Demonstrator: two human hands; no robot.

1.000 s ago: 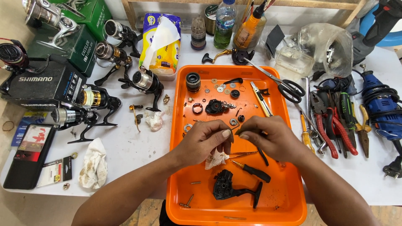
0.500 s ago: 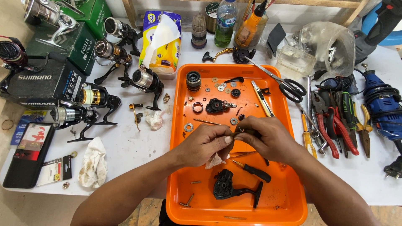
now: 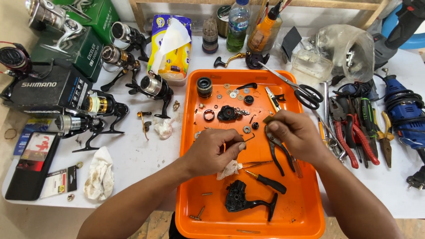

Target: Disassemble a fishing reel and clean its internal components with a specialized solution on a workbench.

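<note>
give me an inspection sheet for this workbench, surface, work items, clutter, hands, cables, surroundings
Surface: white table, smudged.
Job's things: orange tray with washers, black reel body, screwdriver, black pliers.
Clutter: spinning reels, boxes, rags, scissors, red-handled pliers.
Hands: left hand pinches a soiled tissue; right hand pinches a small part, too small to tell.
Cables: blue rotary tool cord, plug at table edge.
Surroundings: bottles, wooden frame behind.

Over the shallow orange plastic tray (image 3: 305, 212), the left hand (image 3: 215, 152) closes on a crumpled, stained white tissue (image 3: 229, 169) and a thin bent wire (image 3: 249, 138). Just right of that grip, the right hand (image 3: 295, 135) pinches a small brass-coloured part (image 3: 268, 119). Black-handled pliers (image 3: 278, 150) lie beneath it; a black reel body (image 3: 241, 200) lies below both grips.
</note>
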